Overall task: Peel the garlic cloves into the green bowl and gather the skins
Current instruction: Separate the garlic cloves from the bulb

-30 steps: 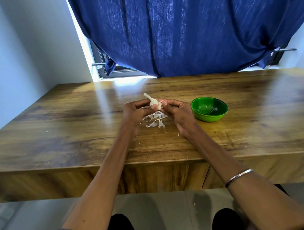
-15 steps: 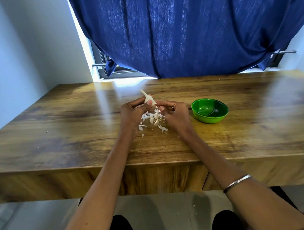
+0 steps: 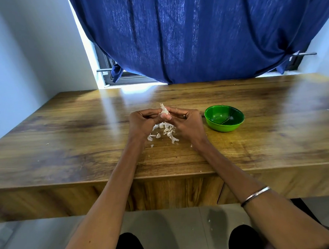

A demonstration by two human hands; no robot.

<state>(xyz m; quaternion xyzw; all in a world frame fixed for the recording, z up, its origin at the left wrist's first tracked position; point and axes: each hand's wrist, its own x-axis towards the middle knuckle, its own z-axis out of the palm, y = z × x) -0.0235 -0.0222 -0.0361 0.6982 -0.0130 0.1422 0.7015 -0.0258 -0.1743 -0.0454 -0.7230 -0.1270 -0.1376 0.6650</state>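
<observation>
**Both hands pinch one garlic clove above the skins**

A large dark blue cloth curtain (image 3: 202, 34) hangs behind and covers most of the window; a dark window frame (image 3: 109, 74) shows at its lower left corner. In front of it stands the long brown wooden table (image 3: 65, 148) with a glossy top.

The left hand (image 3: 142, 121) and the right hand (image 3: 186, 123) meet near the middle of the table, their fingers curled toward each other. Together they pinch a small whitish garlic clove (image 3: 164, 111), whose papery tip points up above the fingertips. The fingers hide the lower part of the clove. The right forearm carries a thin silver metal bangle (image 3: 256, 195), and a dark ring (image 3: 184, 116) sits on one finger of the right hand.

The round green plastic bowl (image 3: 224, 117) stands on the table just to the right of the right hand, not touching it. A small heap of white garlic skins (image 3: 165, 133) lies on the table below and between the hands, partly hidden by them.
</observation>
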